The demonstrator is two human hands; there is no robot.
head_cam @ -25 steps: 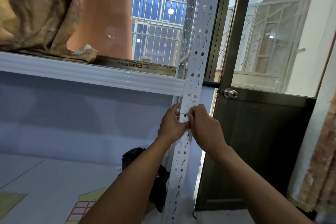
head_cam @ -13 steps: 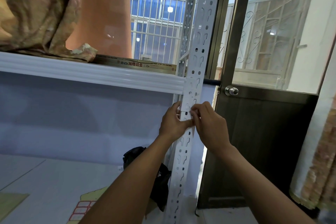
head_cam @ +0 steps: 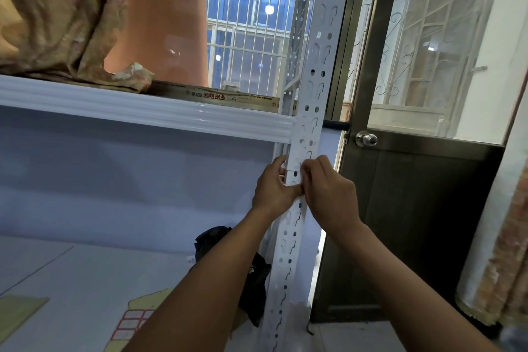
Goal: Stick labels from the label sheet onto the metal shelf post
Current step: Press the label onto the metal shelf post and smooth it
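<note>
The white perforated metal shelf post (head_cam: 314, 71) runs up the middle of the view. A small white label (head_cam: 294, 172) lies on its front face, just below the shelf beam. My left hand (head_cam: 273, 188) wraps the post's left edge, with its thumb across the front under the label. My right hand (head_cam: 328, 194) meets it from the right, fingertips curled against the label's right edge. The label sheet (head_cam: 130, 321), yellow backing with red-bordered labels, lies on the lower shelf at bottom left, partly hidden by my left forearm.
A white shelf beam (head_cam: 143, 111) crosses at mid height, carrying brown cloth (head_cam: 57, 14) and a flat printed box (head_cam: 228, 97). A black bag (head_cam: 254, 288) sits by the post's foot. A dark door with a round knob (head_cam: 366, 138) stands close on the right.
Both hands have stayed on the post and edged slightly upward toward the shelf beam. The right fingertips now sit higher against the label.
</note>
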